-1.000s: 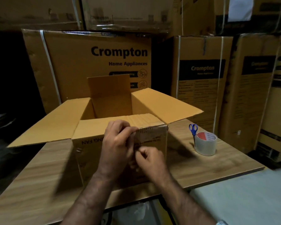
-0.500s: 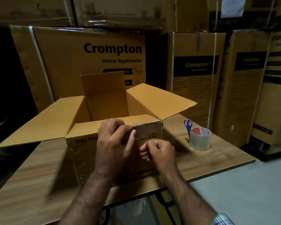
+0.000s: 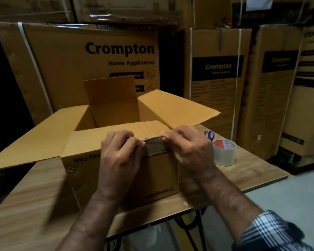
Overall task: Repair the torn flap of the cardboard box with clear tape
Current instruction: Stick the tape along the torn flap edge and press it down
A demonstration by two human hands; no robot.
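An open brown cardboard box (image 3: 83, 171) stands on the wooden table, its near flap (image 3: 101, 136) folded inward. A shiny strip of clear tape (image 3: 155, 144) lies over the flap's front fold. My left hand (image 3: 121, 158) presses its fingertips on the tape's left end. My right hand (image 3: 188, 151) pinches the tape's right end at the fold. The box's right front corner is hidden behind my right hand. A roll of clear tape (image 3: 224, 153) with a red core label sits on the table to the right of the box.
Blue-handled scissors (image 3: 209, 135) stand behind the tape roll. The box's side flaps (image 3: 178, 107) spread left and right; the far flap stands upright. Large Crompton cartons (image 3: 91, 66) wall off the back and right. The table edge (image 3: 261, 184) runs near right, over grey floor.
My right hand has risen from the box's front face to the top fold and moved right. The left hand stays on the tape's left end. The camera has moved closer.
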